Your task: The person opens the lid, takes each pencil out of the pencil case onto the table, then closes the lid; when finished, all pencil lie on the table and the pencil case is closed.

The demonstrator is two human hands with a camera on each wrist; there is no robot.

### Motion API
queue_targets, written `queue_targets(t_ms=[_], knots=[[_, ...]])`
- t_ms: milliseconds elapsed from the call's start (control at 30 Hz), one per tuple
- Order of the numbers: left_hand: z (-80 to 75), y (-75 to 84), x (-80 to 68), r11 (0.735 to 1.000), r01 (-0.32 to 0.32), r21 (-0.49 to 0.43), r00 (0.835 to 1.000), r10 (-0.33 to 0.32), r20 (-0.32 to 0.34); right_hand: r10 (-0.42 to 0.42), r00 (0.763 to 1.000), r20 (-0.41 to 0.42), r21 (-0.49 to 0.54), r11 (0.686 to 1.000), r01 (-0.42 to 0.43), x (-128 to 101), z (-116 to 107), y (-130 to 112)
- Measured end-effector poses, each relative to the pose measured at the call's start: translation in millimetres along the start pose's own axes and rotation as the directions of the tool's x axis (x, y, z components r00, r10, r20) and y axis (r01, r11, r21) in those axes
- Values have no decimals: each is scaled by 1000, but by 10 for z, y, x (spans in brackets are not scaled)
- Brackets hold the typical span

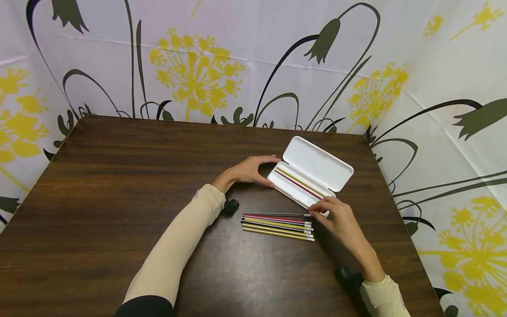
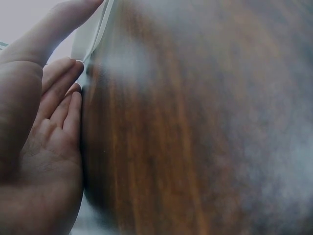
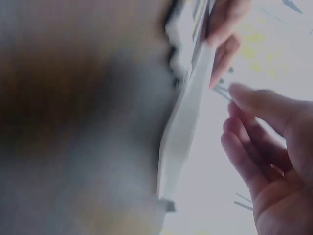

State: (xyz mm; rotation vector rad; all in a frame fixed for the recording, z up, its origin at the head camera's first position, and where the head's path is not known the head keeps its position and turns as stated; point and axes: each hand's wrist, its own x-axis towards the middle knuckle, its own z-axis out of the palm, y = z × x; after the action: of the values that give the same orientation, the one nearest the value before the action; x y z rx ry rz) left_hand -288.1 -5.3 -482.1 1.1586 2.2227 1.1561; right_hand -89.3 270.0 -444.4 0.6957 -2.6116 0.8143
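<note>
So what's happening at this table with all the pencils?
A person sits at a dark wooden table with an open white pencil case that has two pencils inside. The left hand steadies the case's near end, while the right hand pinches the eraser end of one pencil from a row of pencils lying beside the case.

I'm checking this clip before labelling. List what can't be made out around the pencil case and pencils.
- Right hand, head view: its fingertips hide whether it pinches a pencil's end.
- Pencils on the table, head view: too small to count.
- Pencil case, right wrist view: blurred.
- Left hand, left wrist view: fills the frame, hiding the case.
</note>
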Motion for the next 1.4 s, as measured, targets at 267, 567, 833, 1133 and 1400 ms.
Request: queue_targets(t_ms=[267, 567, 833, 1133, 1400], knots=[[10, -22, -14, 1000, 13, -1, 1000, -13, 5, 216, 974, -60, -163, 961, -224, 119, -81, 242], [0, -8, 5, 1000, 3, 16, 1000, -3, -10, 239, 971, 5, -205, 951, -233, 129, -59, 291], [19, -36, -2, 1000, 11, 18, 1000, -11, -3, 227, 974, 25, -240, 947, -214, 122, -40, 323], [-9, -13, -18, 1000, 3, 22, 1000, -2, -19, 275, 959, 68, -229, 940, -253, 201, -46, 322], [27, -3, -38, 999, 8, 39, 1000, -8, -8, 324, 943, 78, -220, 928, -301, 182, -49, 281]])
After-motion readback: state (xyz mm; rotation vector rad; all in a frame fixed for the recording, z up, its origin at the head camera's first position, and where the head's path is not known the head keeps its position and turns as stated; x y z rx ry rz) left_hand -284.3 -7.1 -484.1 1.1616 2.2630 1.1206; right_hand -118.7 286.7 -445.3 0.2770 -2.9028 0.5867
